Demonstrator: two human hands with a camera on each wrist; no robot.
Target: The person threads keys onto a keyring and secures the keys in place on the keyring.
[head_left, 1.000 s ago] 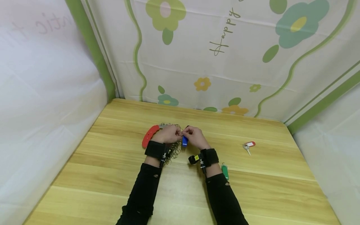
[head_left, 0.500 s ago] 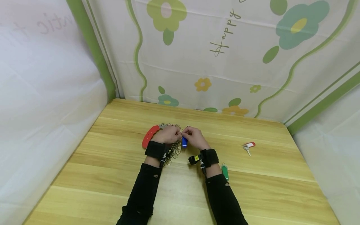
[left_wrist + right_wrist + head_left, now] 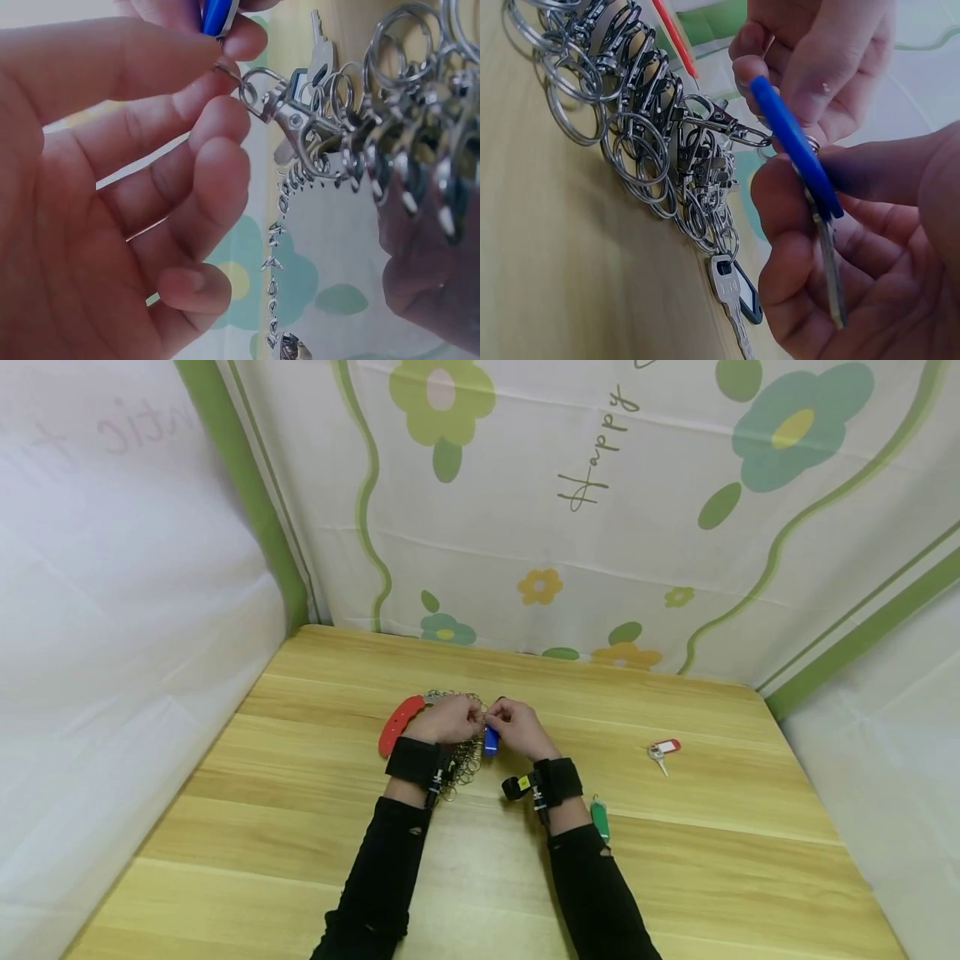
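Observation:
In the head view my left hand and right hand meet near the table's middle. Thumb and fingers of the left hand pinch a small key ring, which is looped through the end of a swivel clasp. My right hand holds a blue key tag with a metal key hanging below it, right at the pinched ring. The clasp belongs to a row of several clasps with split rings. A red curved handle lies beside the left hand, partly hidden by it.
Among the clasps hangs another key with a dark-framed tag. To the right on the wooden table lie a red key tag with its key and a green key tag beside the right forearm. Printed curtains surround the table.
Both hands stay almost in place. The blue tag has dipped very slightly toward the person, and the fingers have shifted only a little.

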